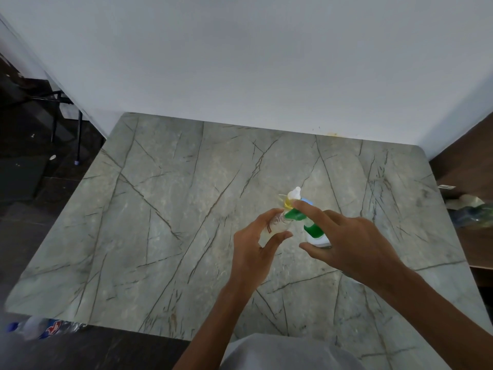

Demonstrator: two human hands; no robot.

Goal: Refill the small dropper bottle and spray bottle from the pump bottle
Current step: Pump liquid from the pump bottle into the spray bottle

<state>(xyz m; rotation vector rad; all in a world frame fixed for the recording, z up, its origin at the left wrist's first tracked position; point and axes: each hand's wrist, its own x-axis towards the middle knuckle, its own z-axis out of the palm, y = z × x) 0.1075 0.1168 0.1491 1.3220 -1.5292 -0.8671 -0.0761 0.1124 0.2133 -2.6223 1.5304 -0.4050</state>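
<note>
Pump bottle (314,231), green-and-white, stands right of centre on marbled tabletop (160,209). Right hand (354,244) over it: index finger on green pump head, thumb spread wide, not gripping body.

Left hand (256,241) wraps loosely round small clear bottle (278,222) held under spout; whether dropper or spray type, cannot tell. Third small bottle (292,198), yellow liquid, white tip, just beyond.

Handling judgement: light plastic, likely slick if wetted; hold small bottle by body, steady pump base.

Red label on clear bottle, unreadable.
</note>
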